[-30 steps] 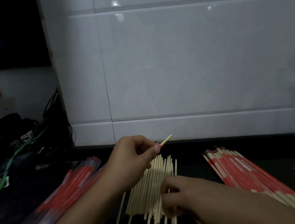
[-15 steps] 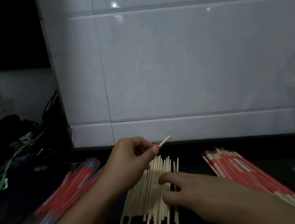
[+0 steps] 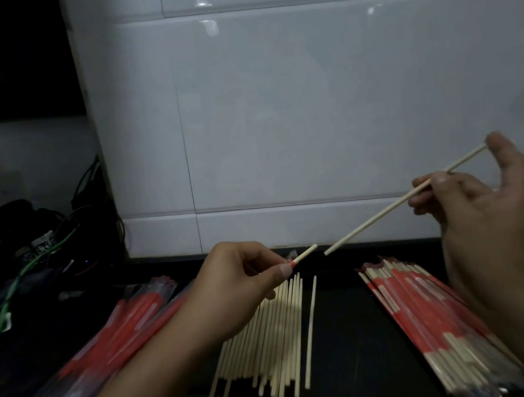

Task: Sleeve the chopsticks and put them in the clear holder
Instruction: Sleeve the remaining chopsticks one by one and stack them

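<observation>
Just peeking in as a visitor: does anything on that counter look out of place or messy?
One bare chopstick lies apart, just right of the loose pile of bare chopsticks, not quite parallel to it. The pile's near ends are ragged and fanned out. Otherwise nothing looks spilled or broken.

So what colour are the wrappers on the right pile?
Red and white sleeves, seen best in the head view.
</observation>
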`<move>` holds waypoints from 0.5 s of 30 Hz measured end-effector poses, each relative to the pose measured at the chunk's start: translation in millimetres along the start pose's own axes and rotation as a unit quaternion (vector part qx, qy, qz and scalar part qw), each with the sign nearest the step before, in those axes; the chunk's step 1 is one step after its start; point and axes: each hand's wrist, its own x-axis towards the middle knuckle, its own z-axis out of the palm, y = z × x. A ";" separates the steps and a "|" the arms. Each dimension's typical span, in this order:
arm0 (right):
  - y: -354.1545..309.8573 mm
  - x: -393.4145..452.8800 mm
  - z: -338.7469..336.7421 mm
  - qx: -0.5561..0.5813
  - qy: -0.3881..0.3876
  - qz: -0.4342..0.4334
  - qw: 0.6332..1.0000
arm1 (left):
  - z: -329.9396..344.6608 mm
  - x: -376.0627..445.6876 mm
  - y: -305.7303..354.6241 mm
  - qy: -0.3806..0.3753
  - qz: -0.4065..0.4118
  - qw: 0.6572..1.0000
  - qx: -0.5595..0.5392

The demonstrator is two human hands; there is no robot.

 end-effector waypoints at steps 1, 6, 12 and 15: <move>2.8 3.0 -2.9 0.011 0.010 0.024 1.000 | 0.7 -0.1 0.3 -0.006 0.001 1.000 0.002; 5.5 0.1 -1.4 -0.002 0.000 0.065 0.998 | 1.9 -1.9 2.4 -0.031 0.011 0.999 0.016; 3.7 -10.2 5.6 -0.012 -0.022 0.048 0.999 | 4.1 -3.8 3.5 -0.056 0.026 0.998 0.027; 1.6 -13.6 8.2 -0.017 -0.035 0.042 0.998 | 5.1 -4.4 2.4 -0.062 0.025 0.997 0.031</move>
